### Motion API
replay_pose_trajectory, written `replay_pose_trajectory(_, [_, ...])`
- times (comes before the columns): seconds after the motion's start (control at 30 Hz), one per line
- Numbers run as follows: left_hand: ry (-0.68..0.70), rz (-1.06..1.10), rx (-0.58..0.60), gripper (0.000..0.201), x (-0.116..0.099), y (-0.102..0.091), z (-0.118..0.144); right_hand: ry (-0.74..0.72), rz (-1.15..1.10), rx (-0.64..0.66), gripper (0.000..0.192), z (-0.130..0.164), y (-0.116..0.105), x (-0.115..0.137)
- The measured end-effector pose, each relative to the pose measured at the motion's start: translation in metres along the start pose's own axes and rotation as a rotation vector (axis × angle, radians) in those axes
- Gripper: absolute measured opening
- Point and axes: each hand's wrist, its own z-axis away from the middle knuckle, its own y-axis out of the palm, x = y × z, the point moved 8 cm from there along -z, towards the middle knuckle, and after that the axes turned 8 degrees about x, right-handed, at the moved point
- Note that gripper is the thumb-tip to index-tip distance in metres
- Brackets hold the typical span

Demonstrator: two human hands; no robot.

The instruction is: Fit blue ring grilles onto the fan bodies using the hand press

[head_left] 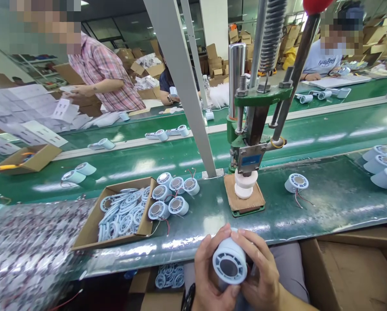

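Observation:
Between both hands, close to the bench's front edge, is a light-blue round housing [229,264] with a slotted ring and a dark round centre facing me. My left hand [206,273] wraps its left side, thumb underneath. From the right, my right hand [260,267] closes around it, fingers over the top. Beyond the hands stands a green hand press [250,159] with a white round pressing block [246,185] over a brown pad [232,198]. A similar blue housing [297,183] with thin red and dark wires sits right of the press.
An open cardboard box [83,233] of blue rings [125,216] stands left, beside several blue housings [177,205]. More housings [382,164] are grouped far right. A grey post [183,73] rises behind the bench. A large carton [351,276] is at lower right. Co-workers sit or stand across the green conveyor [141,160].

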Motion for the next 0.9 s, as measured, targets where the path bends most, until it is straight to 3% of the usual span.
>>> replay_pose_trajectory(0.2, [-0.235,-0.012,0.013,0.076,0.024,-0.008,0.013,0.051,-0.041,0.0,0.066,-0.001,0.005,-0.008])
replay_pose_trajectory(0.33, [-0.383,-0.184,0.022,0.067,0.033,-0.013,0.016,0.135,-0.116,0.041,0.074,0.007,0.018,-0.021])
replay_pose_trajectory(0.43, [-0.403,-0.304,0.039,0.058,0.031,-0.014,0.009,0.152,-0.132,0.049,0.074,0.016,0.022,-0.024])
replay_pose_trajectory(0.57, [-0.444,-0.394,0.036,0.052,0.039,-0.02,-0.012,0.184,-0.045,0.292,0.067,0.004,0.021,-0.033])
replay_pose_trajectory(0.63, [-0.491,-0.409,0.03,0.051,0.051,-0.023,-0.029,0.107,0.042,0.388,0.069,-0.03,0.001,-0.037])
replay_pose_trajectory(0.67, [-0.515,-0.401,0.025,0.051,0.059,-0.024,-0.038,0.039,0.094,0.373,0.071,-0.057,-0.017,-0.038])
replay_pose_trajectory(0.77, [-0.539,-0.342,0.019,0.051,0.079,-0.02,-0.072,-0.145,0.348,0.106,0.07,-0.163,-0.087,-0.039])
replay_pose_trajectory(0.83, [-0.518,-0.301,0.037,0.05,0.088,-0.014,-0.093,-0.125,0.46,-0.003,0.06,-0.238,-0.118,-0.049])
replay_pose_trajectory(0.9, [-0.492,-0.26,0.064,0.049,0.095,-0.007,-0.11,-0.031,0.422,-0.033,0.061,-0.3,-0.131,-0.066])
